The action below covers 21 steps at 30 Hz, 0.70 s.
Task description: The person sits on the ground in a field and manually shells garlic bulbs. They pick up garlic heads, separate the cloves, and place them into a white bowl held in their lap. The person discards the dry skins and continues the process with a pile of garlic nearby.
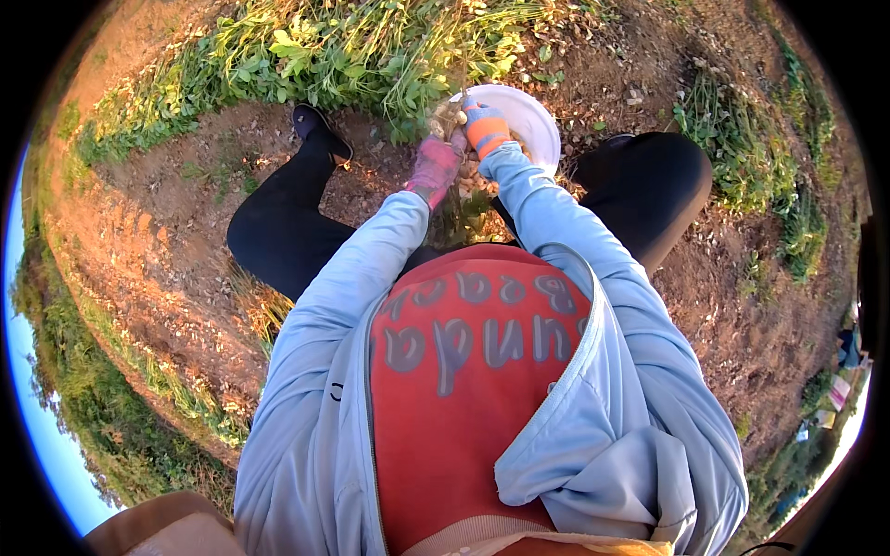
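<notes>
My left hand (pixel 436 165), in a pink glove, is closed around the stems of a peanut plant. Its clump of peanut pods (pixel 448 119) sticks out beyond the fingers, and green leaves (pixel 476 205) hang below towards my lap. Right beside it, my right hand (pixel 485 127) wears an orange and grey glove. Its fingers are curled onto pods at the clump's right side; the fingertips are partly hidden. Under and behind the right hand lies a white plastic basin (pixel 542 118), tilted in view. Loose peanut pods (pixel 480 182) show at its near side, partly covered by my sleeve.
A long heap of pulled peanut plants (pixel 327 62) lies ahead, beyond my left shoe (pixel 320 133). More uprooted plants (pixel 737 142) lie right of my bent right knee (pixel 667 167). Dry leaf litter is scattered over the brown soil (pixel 174 201).
</notes>
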{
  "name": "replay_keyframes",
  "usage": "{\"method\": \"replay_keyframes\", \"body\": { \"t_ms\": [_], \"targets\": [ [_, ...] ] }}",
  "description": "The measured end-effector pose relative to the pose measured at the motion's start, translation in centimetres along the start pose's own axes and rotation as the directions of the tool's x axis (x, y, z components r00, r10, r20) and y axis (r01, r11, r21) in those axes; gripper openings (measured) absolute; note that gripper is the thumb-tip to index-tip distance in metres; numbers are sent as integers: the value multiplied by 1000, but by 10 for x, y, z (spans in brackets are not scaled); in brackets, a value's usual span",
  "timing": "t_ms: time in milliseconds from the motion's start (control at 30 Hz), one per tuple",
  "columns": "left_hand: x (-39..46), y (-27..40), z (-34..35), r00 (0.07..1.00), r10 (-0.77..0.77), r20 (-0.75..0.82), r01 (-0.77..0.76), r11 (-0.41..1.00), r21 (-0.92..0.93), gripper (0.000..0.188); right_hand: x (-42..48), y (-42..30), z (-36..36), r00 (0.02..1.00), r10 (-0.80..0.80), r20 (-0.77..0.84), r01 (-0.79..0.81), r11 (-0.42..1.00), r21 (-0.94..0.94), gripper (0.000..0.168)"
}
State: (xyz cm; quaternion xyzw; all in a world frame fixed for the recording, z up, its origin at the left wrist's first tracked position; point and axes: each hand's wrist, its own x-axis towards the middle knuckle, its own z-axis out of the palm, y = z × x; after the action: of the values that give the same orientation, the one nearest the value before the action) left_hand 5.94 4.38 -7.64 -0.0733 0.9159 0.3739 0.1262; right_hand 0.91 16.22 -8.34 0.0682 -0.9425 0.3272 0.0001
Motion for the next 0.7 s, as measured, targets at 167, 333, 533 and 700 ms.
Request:
{"method": "replay_keyframes", "body": {
  "t_ms": [167,333,533,700],
  "targets": [
    [-6,4,0,983,180,38,-180,984,12,43,-6,49,-12,996,84,29,-75,969,-235,25],
    [-16,2,-13,985,170,-10,-163,929,-333,32,-1,94,-12,838,426,342,-530,786,319,43],
    [-3,5,-30,1000,-29,6,30,990,-138,50,-8,40,-15,922,225,316,-385,612,690,55],
    [-10,18,-41,990,2,140,-7,999,35,43,-20,-36,-18,988,113,101,-150,620,770,52]
  ]
}}
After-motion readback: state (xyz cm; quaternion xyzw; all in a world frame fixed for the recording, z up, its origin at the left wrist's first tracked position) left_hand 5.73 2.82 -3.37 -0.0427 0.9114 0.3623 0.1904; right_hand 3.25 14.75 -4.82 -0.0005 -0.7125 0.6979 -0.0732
